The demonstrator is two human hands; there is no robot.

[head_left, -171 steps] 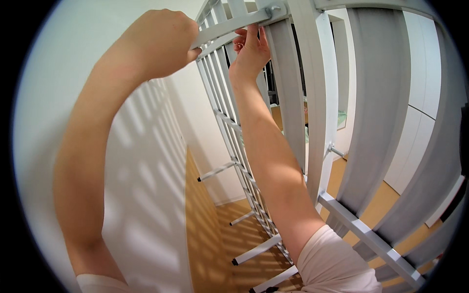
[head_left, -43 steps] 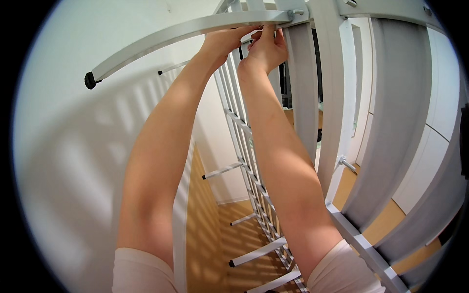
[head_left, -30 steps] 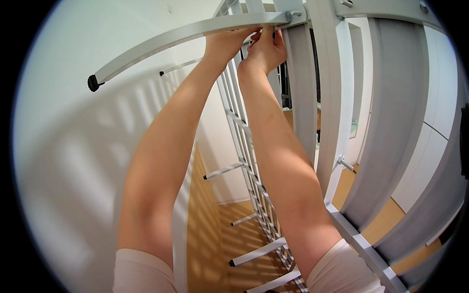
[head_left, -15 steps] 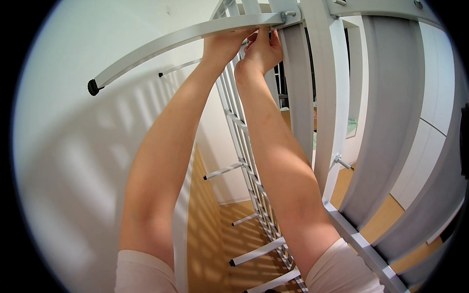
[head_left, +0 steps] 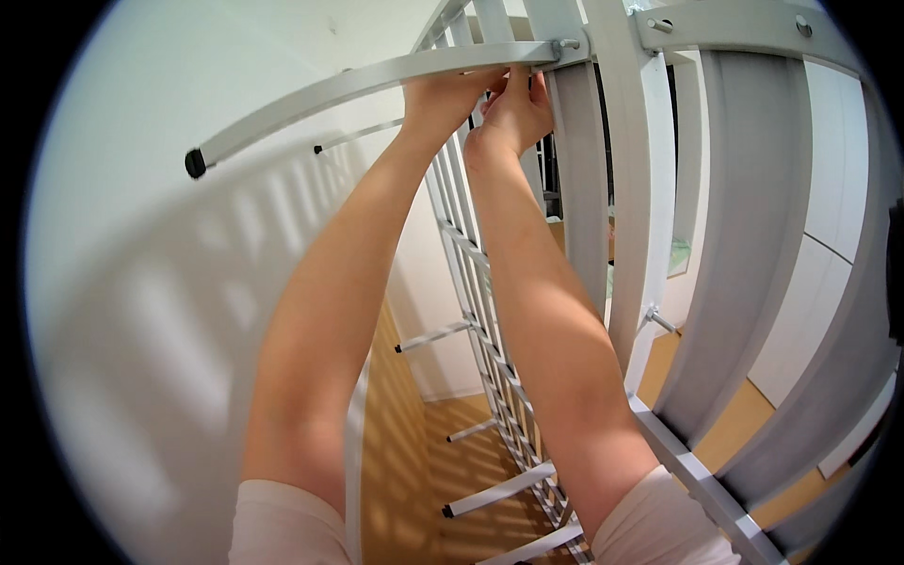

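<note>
Both hands (head_left: 490,99) grasp a long white rail (head_left: 377,80), black-capped at its free end.

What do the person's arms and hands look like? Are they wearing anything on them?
Both arms are bare from the hands down to near the shoulders. The left hand and the right hand wear no gloves, and no rings, watch or bracelets show. Short, pale pinkish-white sleeves appear at the picture's lower edge: the left sleeve and the right sleeve. They look plain, with no print.
</note>
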